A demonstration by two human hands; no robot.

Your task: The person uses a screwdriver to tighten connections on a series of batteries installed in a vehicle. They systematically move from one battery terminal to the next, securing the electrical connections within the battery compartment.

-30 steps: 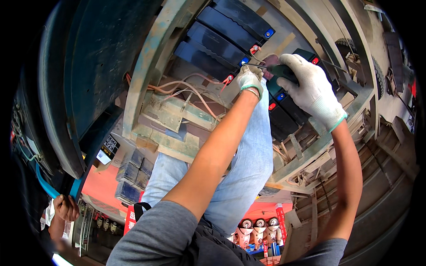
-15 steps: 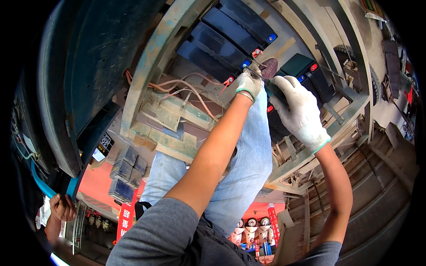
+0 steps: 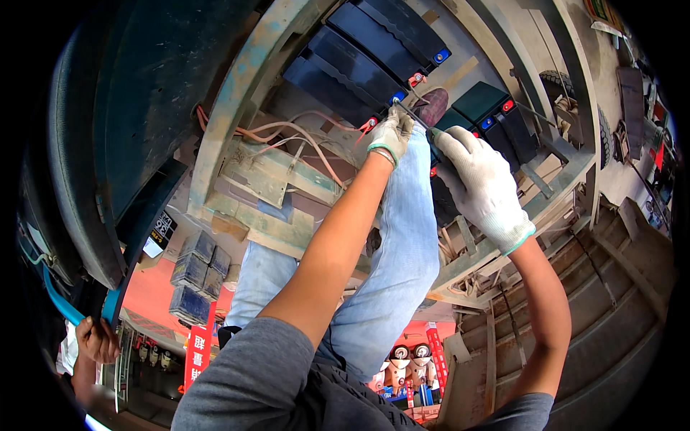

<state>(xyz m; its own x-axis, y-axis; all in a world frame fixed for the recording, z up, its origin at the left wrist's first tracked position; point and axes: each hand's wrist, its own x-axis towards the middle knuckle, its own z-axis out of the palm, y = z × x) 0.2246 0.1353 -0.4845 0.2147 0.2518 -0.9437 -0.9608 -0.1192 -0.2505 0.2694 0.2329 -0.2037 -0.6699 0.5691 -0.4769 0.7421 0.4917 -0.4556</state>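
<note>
My right hand (image 3: 483, 185), in a white knit glove, is closed around the dark handle of a screwdriver (image 3: 415, 117). The thin shaft slants up and left toward a blue-ringed terminal (image 3: 397, 98) on a black battery (image 3: 352, 75). Just below that terminal is my left hand (image 3: 392, 136), gloved with grey palm side showing. Its fingers are bent together beside the shaft tip; what they pinch is hidden. Red-capped cable lugs (image 3: 372, 123) sit close by on the battery row.
A worn metal frame (image 3: 244, 100) surrounds the batteries. More batteries (image 3: 483, 104) stand at right. Orange cables (image 3: 302, 129) run loose at left. My shoe (image 3: 433, 108) is inside the frame. Another person's hand (image 3: 98, 340) grips a blue bar at far left.
My left hand has drawn back slightly down and left from the terminal. The screwdriver stays pointed at it, with less of its handle showing in my right hand. The view has shifted slightly.
</note>
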